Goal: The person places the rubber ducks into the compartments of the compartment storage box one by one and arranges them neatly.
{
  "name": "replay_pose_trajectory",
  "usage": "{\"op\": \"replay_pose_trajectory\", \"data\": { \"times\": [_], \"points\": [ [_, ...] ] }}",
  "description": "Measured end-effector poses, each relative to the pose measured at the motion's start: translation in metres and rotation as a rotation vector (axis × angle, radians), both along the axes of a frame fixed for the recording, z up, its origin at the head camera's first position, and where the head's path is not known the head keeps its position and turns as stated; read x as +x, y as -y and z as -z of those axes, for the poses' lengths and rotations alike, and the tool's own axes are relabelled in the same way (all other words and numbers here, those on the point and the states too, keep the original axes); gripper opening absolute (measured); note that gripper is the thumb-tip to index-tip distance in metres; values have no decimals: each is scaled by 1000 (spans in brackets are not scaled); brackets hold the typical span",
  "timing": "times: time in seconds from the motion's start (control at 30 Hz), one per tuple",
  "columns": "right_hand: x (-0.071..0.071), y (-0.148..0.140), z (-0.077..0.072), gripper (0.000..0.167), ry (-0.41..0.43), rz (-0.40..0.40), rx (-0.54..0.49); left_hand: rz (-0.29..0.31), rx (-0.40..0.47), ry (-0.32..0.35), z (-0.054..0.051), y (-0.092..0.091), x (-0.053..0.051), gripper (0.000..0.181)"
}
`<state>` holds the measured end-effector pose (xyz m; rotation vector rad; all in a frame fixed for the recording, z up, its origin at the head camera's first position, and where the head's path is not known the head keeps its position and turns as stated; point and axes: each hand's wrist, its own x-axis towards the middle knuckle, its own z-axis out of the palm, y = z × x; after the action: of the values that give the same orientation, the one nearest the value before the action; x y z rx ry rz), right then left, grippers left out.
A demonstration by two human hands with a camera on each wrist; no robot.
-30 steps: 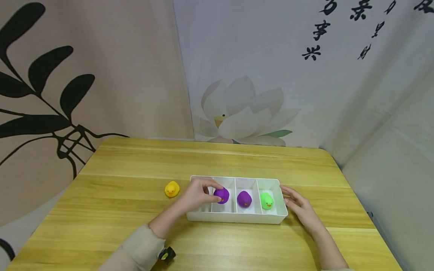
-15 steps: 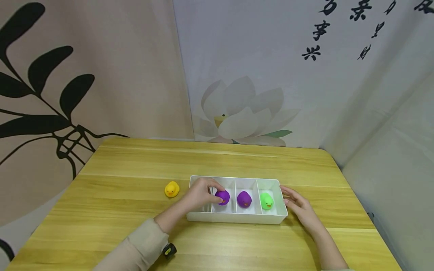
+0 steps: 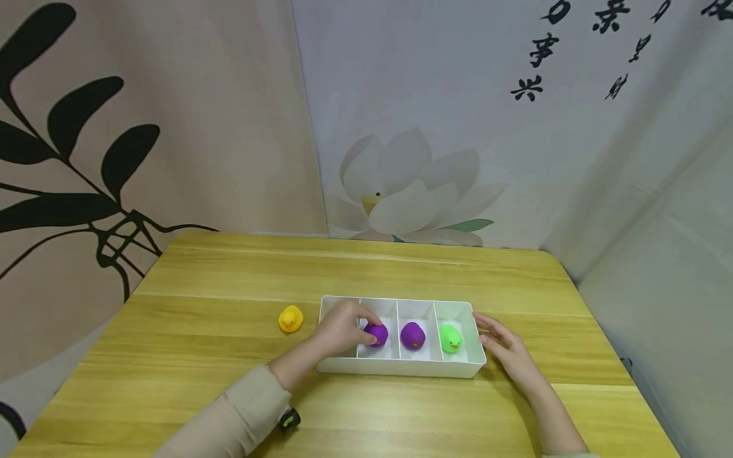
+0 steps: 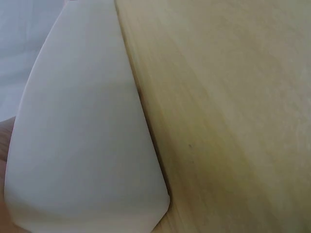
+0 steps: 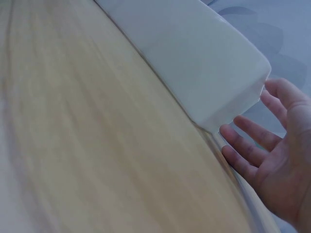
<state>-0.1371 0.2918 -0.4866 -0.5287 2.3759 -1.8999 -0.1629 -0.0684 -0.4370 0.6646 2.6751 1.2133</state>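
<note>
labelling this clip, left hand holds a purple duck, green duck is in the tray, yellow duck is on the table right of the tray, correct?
Not quite: the head view shows the yellow duck on the table left of the tray, not the right. The left hand does hold a purple duck, and the green duck is in the tray.

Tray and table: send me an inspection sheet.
Surface: wooden table, bearing a white tray.
Job's things: left purple duck in the tray's second compartment from left; right purple duck in the third; green duck in the fourth; yellow duck on the table.
Clutter: nothing seen.
Hands: left hand pinches left purple duck; right hand touches the tray's right end.
Cables: none recognisable; small dark item beyond the table's right edge unclear.
Surroundings: printed backdrop behind the table.
</note>
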Motion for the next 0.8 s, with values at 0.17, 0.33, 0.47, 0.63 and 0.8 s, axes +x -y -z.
{"op": "replay_pose_trajectory", "data": {
  "times": [0.17,0.33,0.47,0.63,0.8],
  "points": [
    [0,-1,0,43,9,7,7,5,-71,-17,0,-3,0,22],
    [0,-1,0,43,6,1,-8,6,-118,-13,-2,-5,0,22],
    [0,-1,0,43,9,4,-5,3,-116,-4,-2,-5,-1,23],
    [0,-1,0,43,11,15,12,-14,-101,2,-3,-4,1,25],
    [0,-1,0,43,13,21,15,-50,-52,1,-9,1,7,27]
  ]
}}
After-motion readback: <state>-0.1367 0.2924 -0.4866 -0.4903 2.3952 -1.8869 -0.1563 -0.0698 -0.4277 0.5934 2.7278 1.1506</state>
